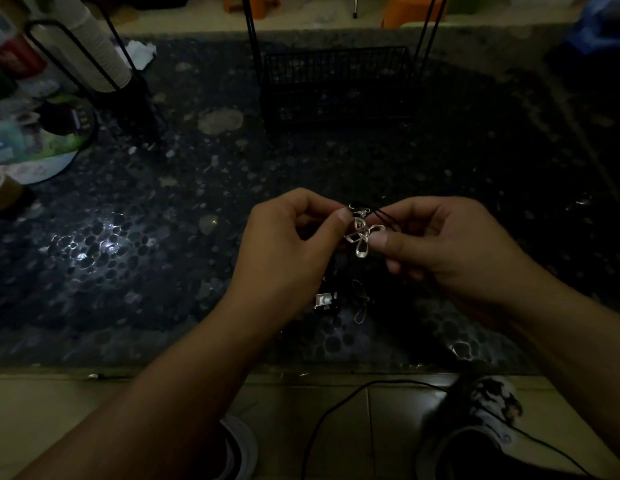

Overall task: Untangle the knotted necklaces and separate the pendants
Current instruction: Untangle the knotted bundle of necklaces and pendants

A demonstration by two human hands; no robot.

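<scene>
Forearms enter from the bottom edge; both hands meet at frame centre over dark pebbled table (pixel 128 237).
Left hand (pixel 291 244) and right hand (pixel 440 244) pinch knotted black cords (pixel 381 214) around silver pendant (pixel 362 237); second pendant (pixel 325 301) lies below, on the table.

Dim, murky view; glare patch on the tabletop (pixel 93 244), edges bowed.
</scene>
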